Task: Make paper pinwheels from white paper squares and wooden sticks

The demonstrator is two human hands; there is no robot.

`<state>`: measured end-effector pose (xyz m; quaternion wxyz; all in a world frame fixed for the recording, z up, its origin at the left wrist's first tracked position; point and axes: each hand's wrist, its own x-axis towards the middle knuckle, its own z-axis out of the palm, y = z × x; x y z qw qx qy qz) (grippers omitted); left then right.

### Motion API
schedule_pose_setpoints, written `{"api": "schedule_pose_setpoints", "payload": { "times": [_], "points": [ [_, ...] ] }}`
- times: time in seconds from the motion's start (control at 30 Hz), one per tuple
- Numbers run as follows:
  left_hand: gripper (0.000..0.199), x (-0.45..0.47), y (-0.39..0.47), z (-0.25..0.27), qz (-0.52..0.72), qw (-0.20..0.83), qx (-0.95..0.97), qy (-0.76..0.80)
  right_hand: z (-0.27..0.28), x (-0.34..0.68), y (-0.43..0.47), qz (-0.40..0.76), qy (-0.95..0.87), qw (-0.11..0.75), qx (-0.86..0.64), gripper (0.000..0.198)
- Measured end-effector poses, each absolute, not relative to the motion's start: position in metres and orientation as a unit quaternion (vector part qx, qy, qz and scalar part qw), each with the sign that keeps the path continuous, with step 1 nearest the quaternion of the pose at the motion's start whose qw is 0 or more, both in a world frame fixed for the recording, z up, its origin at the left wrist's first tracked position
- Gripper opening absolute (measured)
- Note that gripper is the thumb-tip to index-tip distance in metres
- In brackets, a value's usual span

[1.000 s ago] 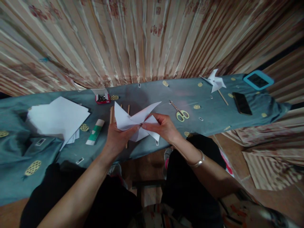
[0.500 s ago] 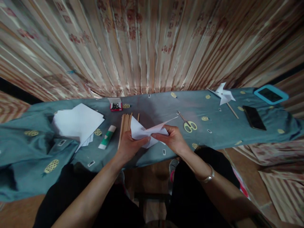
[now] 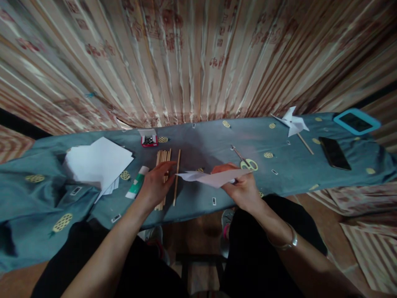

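Note:
In my right hand [image 3: 240,186] I pinch a white paper pinwheel [image 3: 214,179], seen almost edge-on, with a thin folded tip pointing left. My left hand [image 3: 158,184] is off the paper, its thumb and fingers apart, just over a row of wooden sticks [image 3: 159,156]. One single stick [image 3: 177,176] lies apart from the row, right beside my left fingertips. Beyond the right hand are scissors [image 3: 249,164] with pale yellow-green handles, partly behind the paper. A green and white glue stick [image 3: 136,184] lies left of my left hand.
A stack of white paper [image 3: 102,159] lies on the left of the cloth-covered table [image 3: 204,145]. Behind the sticks sits a small red box [image 3: 149,140] of metal pins. On the right are a pinwheel on a stick [image 3: 293,122], a black phone [image 3: 335,153] and a blue-framed device [image 3: 356,122].
My left hand has let go of the paper pinwheel and moved left to the sticks. My right hand has carried the pinwheel slightly right and tilted it edge-on.

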<state>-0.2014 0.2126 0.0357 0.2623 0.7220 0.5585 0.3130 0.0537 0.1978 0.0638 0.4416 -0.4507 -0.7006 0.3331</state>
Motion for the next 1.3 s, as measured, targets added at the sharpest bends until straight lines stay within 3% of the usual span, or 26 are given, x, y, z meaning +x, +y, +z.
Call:
{"api": "schedule_pose_setpoints", "payload": {
  "times": [0.23,0.33,0.43,0.6,0.7,0.87,1.1,1.3],
  "points": [
    [0.038,-0.182,0.235,0.019,0.196,0.149,0.772,0.586,0.069,0.057,0.188,0.269,-0.787,0.419,-0.364,0.021],
    [0.042,-0.178,0.241,0.017,0.213,0.165,0.750,0.605,0.070,0.057,0.186,0.262,-0.795,0.419,-0.354,0.022],
    [0.038,-0.171,0.239,0.025,0.282,0.266,0.686,0.615,0.072,0.059,0.184,0.250,-0.795,0.424,-0.354,0.023],
    [0.030,-0.153,0.216,0.051,0.382,0.527,0.518,0.555,0.078,0.063,0.183,0.231,-0.799,0.428,-0.353,0.020],
    [0.026,-0.149,0.201,0.061,0.393,0.589,0.454,0.541,0.081,0.064,0.182,0.233,-0.792,0.430,-0.367,0.020],
    [0.014,-0.151,0.188,0.070,0.390,0.577,0.479,0.534,0.081,0.063,0.181,0.235,-0.777,0.439,-0.386,0.023],
    [0.013,-0.151,0.185,0.079,0.405,0.522,0.523,0.540,0.082,0.063,0.178,0.232,-0.751,0.457,-0.416,0.028],
    [0.007,-0.149,0.183,0.084,0.427,0.506,0.522,0.537,0.084,0.064,0.180,0.190,-0.771,0.456,-0.403,0.020]
  ]
}}
